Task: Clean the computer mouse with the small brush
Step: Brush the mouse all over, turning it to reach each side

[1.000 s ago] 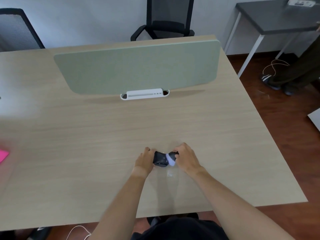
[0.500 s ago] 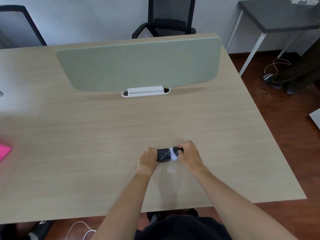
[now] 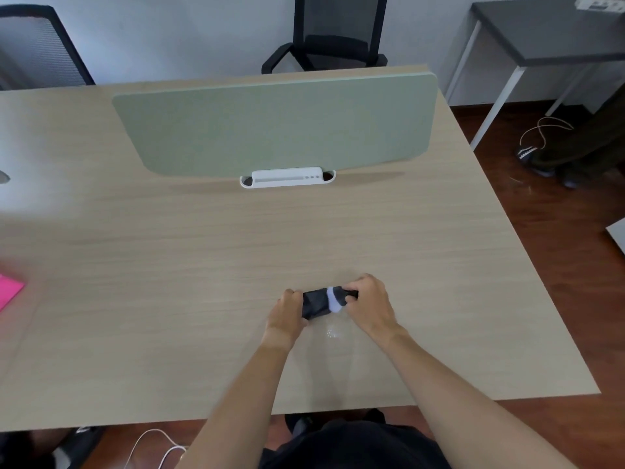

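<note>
Both hands busy mid-scrub: left hand [image 3: 285, 313] grips mouse [image 3: 315, 303] on tabletop [image 3: 203, 265], right hand [image 3: 367, 304] pinches brush [image 3: 335, 299], bristles on its right end. Next: probably work seams lightly.

black mouse [image 3: 314, 304], white brush [image 3: 334, 301], pale-wood desk [image 3: 169, 265]

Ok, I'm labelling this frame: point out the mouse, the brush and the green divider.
mouse [image 3: 314, 304], head view, on its dark body.
brush [image 3: 334, 302], head view, on its white bristles.
green divider [image 3: 277, 126], head view, on its panel face.
</note>
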Demonstrator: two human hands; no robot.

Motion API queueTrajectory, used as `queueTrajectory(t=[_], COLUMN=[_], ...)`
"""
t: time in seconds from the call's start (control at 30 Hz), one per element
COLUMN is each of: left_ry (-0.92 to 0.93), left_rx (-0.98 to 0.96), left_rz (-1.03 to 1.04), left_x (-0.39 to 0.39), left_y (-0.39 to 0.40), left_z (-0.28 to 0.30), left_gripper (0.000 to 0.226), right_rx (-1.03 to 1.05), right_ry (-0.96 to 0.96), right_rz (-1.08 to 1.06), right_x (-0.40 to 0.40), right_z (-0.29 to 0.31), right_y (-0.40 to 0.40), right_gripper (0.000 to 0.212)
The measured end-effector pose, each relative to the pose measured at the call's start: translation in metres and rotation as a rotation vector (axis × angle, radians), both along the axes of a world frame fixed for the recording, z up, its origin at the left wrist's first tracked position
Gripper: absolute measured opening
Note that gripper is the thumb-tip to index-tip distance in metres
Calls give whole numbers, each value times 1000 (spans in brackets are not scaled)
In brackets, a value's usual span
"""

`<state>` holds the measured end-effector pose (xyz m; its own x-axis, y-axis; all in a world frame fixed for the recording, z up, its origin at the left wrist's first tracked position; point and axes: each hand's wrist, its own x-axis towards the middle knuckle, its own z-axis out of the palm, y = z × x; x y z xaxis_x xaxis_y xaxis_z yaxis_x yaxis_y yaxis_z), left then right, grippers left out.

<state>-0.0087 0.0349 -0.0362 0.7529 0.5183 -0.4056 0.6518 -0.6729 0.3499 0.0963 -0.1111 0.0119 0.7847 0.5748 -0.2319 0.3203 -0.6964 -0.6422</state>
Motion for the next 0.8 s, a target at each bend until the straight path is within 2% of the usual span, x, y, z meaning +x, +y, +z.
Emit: queueTrajectory(t=[0.13, 0.2, 0.3, 0.43, 0.5, 0.6, 0.67, 0.8], left_ry=[-19, -20, 51, 82, 70, 30, 5, 73], left_rx=[-3, -24, -48, -31, -37, 18, 24, -5], left_rz=[32, 31, 27, 32, 40, 42, 64, 43], left_x=[7, 9, 9, 11, 11, 10, 10, 9], left_y=[1, 2, 3, 3, 4, 3, 1, 1], left_z=[2, 4, 7, 7, 7, 6, 7, 9], left_gripper=[17, 16, 30, 36, 33, 21, 21, 36], right_rx=[52, 36, -12, -5, 75, 89, 68, -43], right_ry=[145, 136, 55, 21, 133, 248, 244, 116], right_rz=[181, 215, 102, -90, -67, 35, 42, -14], right_x=[-10, -10, 2, 16, 14, 4, 2, 12], right_z=[6, 2, -6, -4, 2, 3, 0, -5], right_y=[12, 15, 8, -2, 3, 16, 21, 18], right_gripper=[25, 28, 19, 21, 20, 27, 28, 12])
